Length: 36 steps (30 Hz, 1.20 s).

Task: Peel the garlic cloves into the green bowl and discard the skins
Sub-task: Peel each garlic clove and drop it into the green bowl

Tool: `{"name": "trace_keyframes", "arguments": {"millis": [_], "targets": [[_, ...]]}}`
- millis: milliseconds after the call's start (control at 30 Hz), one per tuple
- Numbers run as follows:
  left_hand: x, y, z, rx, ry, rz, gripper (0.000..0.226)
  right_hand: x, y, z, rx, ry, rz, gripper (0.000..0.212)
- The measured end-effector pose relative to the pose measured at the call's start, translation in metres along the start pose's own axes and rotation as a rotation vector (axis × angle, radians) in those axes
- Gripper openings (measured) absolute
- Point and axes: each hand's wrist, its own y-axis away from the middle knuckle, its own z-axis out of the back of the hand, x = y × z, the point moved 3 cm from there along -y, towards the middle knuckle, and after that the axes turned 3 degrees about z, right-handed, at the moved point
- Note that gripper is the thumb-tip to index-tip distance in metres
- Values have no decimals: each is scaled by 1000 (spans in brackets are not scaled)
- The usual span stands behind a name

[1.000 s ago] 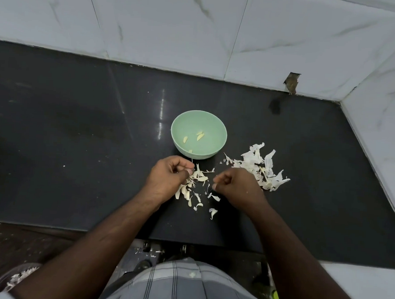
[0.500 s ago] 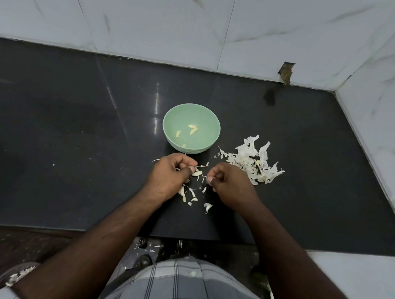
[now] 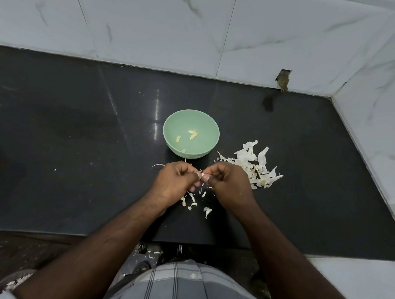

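Since the earlier frame our two hands have come together, and the left hand (image 3: 175,182) and right hand (image 3: 230,185) now meet fingertip to fingertip, each grip pinching one small pale garlic clove (image 3: 202,174) between them just above the dark polished stone surface (image 3: 77,154). So little of the clove shows that we cannot tell its long axis or which way it points. The round pale-green plastic bowl (image 3: 169,138), holding a few peeled cloves, lies straight ahead beyond both grips, about equally near each, while the heap of white papery skins (image 3: 253,163) lies just beside our right hand.
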Motion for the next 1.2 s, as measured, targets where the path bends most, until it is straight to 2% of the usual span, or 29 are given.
{"name": "trace_keyframes", "arguments": {"millis": [267,367,433,533,667,733,800,900,1000,1133,1200], "targets": [[-3,5,-4,58,212,116,22,12,10,-1,-161,102,179,14],[0,5,-5,76,245,170,17,13,13,-2,-201,162,307,17],[1,7,-5,73,246,172,16,13,14,-3,-190,176,314,17],[1,8,-5,-4,159,63,16,6,10,-3,-124,82,78,15],[1,7,-5,-93,-31,-136,7,3,12,-4,-9,-462,-279,17],[-1,7,-6,-116,-68,-166,8,5,14,-2,28,-661,-376,18],[-1,6,-8,-117,-3,-161,6,5,14,2,7,-751,-405,15],[-1,7,-9,-74,69,-133,10,-1,11,12,-106,-579,-277,12],[0,6,-10,-36,86,-124,8,-5,8,22,-162,-353,-121,22],[-1,7,-12,22,93,-148,6,2,8,26,-69,-233,36,21],[-3,8,-12,40,121,-147,5,2,8,21,-16,-228,43,21]]}}
